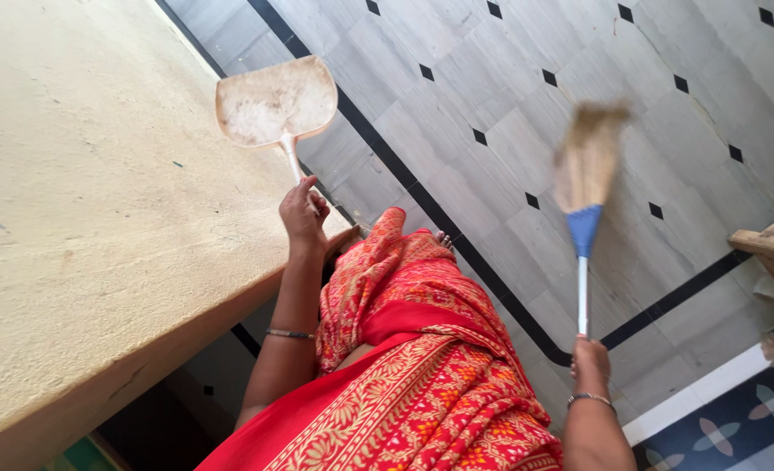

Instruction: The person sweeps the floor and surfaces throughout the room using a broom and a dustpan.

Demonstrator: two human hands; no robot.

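**Observer:** What have you got in each hand?

**Operator:** My left hand (304, 214) is clenched around the thin white handle of a dustpan (275, 103). My right hand (589, 359) is closed on the white shaft of a broom (584, 187). Both grips are full; neither is released.

**Observer:** Where does the pan sit?

**Operator:** It is held up at the edge of the cream bench (90, 201), its wide scoop pointing away from my left grip. The scoop's face is turned toward me, and I see pale dust lying in it. Whether it rests on the bench top or hangs just above it, I cannot tell.

**Observer:** And the broom?

**Operator:** Its long axis runs straight out from my right grip: white shaft, then a blue collar, then straw bristles at the far end. The bristles are blurred, over the grey tiled floor (492, 78) with its small black diamonds.

**Observer:** How do the two lie to each other?

**Operator:** Well apart. The pan is off to my left by the bench, the bristles off to my right over open floor, with my red patterned sari (422, 366) between them. The handles run roughly parallel, both pointing away from me.
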